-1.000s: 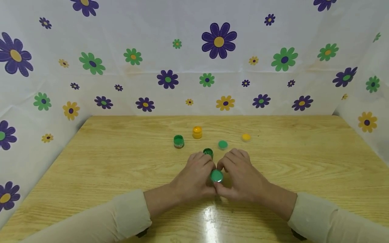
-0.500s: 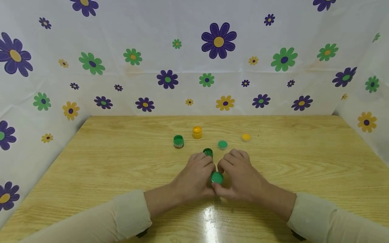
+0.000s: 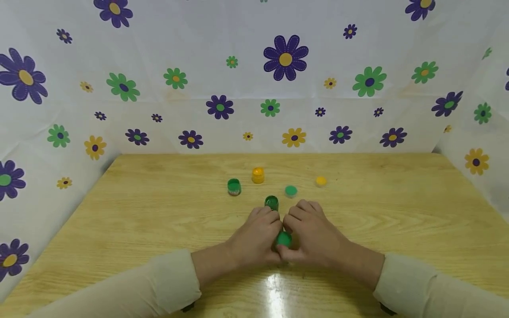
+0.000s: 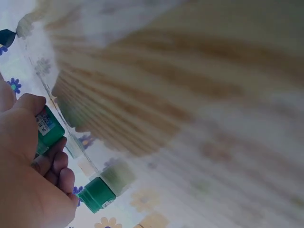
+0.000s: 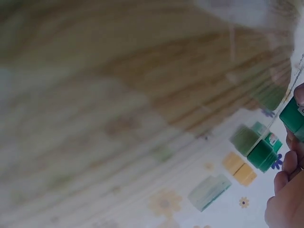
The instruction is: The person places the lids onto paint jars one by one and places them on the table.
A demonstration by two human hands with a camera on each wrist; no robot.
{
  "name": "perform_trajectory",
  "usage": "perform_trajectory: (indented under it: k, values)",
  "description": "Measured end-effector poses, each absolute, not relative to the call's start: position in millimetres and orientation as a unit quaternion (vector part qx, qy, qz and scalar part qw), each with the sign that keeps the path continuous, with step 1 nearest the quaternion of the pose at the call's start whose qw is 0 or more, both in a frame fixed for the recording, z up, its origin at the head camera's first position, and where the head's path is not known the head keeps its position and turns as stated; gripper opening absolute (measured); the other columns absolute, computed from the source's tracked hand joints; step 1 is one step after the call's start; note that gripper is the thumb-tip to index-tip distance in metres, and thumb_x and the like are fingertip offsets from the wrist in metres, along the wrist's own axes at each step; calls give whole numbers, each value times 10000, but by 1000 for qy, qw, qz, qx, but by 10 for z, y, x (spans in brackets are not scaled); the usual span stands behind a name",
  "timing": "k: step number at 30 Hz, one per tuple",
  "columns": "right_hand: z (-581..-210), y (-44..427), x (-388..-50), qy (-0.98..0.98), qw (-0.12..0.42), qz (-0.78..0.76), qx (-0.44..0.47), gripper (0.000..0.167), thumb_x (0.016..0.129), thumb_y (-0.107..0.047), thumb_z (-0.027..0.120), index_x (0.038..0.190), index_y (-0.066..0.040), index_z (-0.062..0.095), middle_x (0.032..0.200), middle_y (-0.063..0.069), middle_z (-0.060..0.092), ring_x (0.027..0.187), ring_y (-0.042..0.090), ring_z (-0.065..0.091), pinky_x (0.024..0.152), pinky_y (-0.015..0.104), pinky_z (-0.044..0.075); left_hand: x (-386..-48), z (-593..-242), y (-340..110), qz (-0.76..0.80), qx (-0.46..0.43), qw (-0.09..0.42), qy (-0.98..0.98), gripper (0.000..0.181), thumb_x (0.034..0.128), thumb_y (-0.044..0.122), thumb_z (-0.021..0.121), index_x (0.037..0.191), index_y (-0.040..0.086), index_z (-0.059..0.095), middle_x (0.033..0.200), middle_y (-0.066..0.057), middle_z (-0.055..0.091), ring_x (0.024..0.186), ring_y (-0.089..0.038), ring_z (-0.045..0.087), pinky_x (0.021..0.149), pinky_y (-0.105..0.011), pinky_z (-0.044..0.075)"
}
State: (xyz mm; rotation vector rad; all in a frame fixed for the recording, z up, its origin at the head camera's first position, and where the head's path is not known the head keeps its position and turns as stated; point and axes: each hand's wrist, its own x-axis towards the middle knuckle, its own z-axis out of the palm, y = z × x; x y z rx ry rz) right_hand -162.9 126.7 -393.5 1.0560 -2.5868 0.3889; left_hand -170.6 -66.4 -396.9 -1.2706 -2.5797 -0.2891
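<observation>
Between both hands is a small green jar with a green top (image 3: 284, 239), its top tilted toward the head camera. My left hand (image 3: 254, 236) has its fingers curled round the jar's left side; in the left wrist view thumb and fingers grip the labelled green jar (image 4: 49, 129). My right hand (image 3: 318, 234) pinches the right side, its thumb at the near edge of the top. The right wrist view shows that jar (image 5: 293, 115) at the right edge, in the fingers. An open dark green jar (image 3: 271, 202) stands just beyond the left fingertips.
Farther back on the wooden table (image 3: 159, 212) stand another open green jar (image 3: 234, 187) and an open yellow jar (image 3: 258, 175). A green lid (image 3: 291, 191) and a yellow lid (image 3: 321, 181) lie to their right. Flowered cloth (image 3: 238, 119) hangs behind and at both sides.
The held jar has moved slightly toward the body and its top leans more toward the camera. Both hands keep their grip. The whole head view has shifted slightly.
</observation>
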Motion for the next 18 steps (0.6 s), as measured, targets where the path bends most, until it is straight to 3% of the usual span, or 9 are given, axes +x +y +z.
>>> perform_trajectory:
  k: [10, 18]
  values:
    - [-3948, 1454, -1547, -921, 157, 90, 344, 314, 821, -474, 658, 781, -211, 491, 782, -117, 412, 878, 133, 399, 899, 381, 373, -1620, -3963, -717, -116, -388, 54, -913, 529, 788, 649, 720, 876, 135, 633, 851, 75, 499, 828, -108, 421, 922, -341, 407]
    - [-3856, 1731, -1547, -932, 163, 67, 316, 290, 811, -428, 688, 781, -215, 494, 803, -92, 468, 855, 145, 399, 879, 424, 378, -1646, -3906, -867, -147, -328, 24, -933, 543, 826, 644, 680, 934, 116, 620, 928, 36, 540, 912, -160, 449, 1020, -426, 367]
